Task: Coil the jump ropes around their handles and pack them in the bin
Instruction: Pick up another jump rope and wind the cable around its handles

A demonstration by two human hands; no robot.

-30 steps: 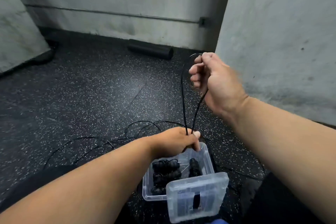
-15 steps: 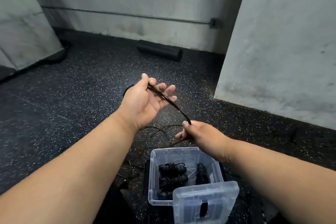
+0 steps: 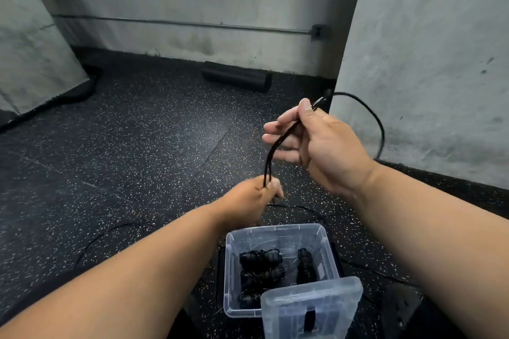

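The bin (image 3: 278, 234) sits on the floor (image 3: 137, 146) below both hands, coiled ropes (image 3: 260, 270) inside it and its lid (image 3: 311, 308) propped against its near right corner. The left hand (image 3: 248, 201) is lower, the right hand (image 3: 316, 140) above and right, a rope (image 3: 271, 157) between them. A roller (image 3: 237, 76) lies by the far wall

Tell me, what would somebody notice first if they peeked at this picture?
Probably the two hands in the middle: the right hand, raised higher, and the left hand, lower, hold a thin black jump rope stretched between them. Right below them on the speckled floor sits a clear plastic bin with coiled black ropes inside.
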